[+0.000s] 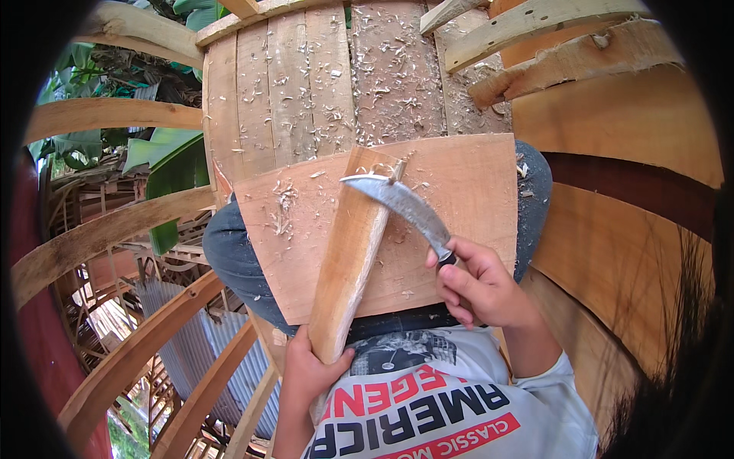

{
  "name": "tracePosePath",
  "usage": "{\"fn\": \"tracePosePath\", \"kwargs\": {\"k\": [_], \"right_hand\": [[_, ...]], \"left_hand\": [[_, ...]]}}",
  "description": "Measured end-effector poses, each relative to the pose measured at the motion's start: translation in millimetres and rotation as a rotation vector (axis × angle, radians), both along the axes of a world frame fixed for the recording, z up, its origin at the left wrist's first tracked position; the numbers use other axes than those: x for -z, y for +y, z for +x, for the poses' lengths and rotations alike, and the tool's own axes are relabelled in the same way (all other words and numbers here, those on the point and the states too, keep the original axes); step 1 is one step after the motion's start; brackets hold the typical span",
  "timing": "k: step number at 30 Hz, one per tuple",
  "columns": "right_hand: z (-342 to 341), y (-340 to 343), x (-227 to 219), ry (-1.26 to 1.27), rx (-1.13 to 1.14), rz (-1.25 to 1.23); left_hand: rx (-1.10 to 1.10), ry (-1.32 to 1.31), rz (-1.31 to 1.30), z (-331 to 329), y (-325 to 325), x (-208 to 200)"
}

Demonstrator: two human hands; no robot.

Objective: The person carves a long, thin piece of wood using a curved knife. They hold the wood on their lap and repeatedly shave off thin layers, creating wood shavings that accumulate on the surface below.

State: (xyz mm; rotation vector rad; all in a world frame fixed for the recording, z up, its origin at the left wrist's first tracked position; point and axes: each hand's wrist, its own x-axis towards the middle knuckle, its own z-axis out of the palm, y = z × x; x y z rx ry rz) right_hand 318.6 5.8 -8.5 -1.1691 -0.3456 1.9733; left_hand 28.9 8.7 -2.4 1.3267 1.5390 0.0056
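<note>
A long wooden piece [340, 264] slants across a flat board [459, 206] that lies over my lap. Its right edge looks pale and freshly cut. My left hand [315, 366] is wrapped round the piece's near end, close to my shirt. My right hand [485, 287] grips a curved knife [409, 205] by its dark handle, most of which the fingers hide. The hooked grey blade points left and crosses over the far part of the piece; whether it touches the wood I cannot tell. Curled shavings [368, 173] lie by the blade tip.
Beyond the board, a plank floor [290, 84] is strewn with shavings. Wooden slats [115, 237] rail the left side, with banana leaves [172, 180] and corrugated metal sheets [222, 359] outside. Wide planks [619, 115] wall the right. My legs [245, 249] show at both sides of the board.
</note>
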Motion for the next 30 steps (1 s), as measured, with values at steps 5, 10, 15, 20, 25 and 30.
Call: {"fn": "tracePosePath", "kwargs": {"k": [5, 10, 15, 20, 25, 30], "right_hand": [[12.6, 9.6, -3.1, -0.07, -0.007, 0.005], [18.4, 4.2, -3.4, 0.116, -0.056, -0.065], [-5.5, -0.8, 17.1, -0.536, 0.2, 0.257], [14.3, -1.5, -3.4, -0.246, 0.182, 0.176], [-1.6, -3.3, -0.6, 0.063, -0.295, 0.092], [-0.1, 4.9, -1.5, -0.01, -0.109, 0.008]], "left_hand": [[0.004, 0.009, 0.002, -5.2, -4.6, 3.4], [0.018, -0.011, 0.022, -2.8, -3.0, 4.7], [-0.042, -0.072, -0.035, 1.2, 0.3, 1.3], [-0.069, -0.07, -0.042, -3.3, -1.7, 1.5], [-0.012, -0.027, -0.105, -6.6, 1.3, -2.2], [-0.04, -0.044, -0.121, 0.1, 1.6, -0.8]]}}
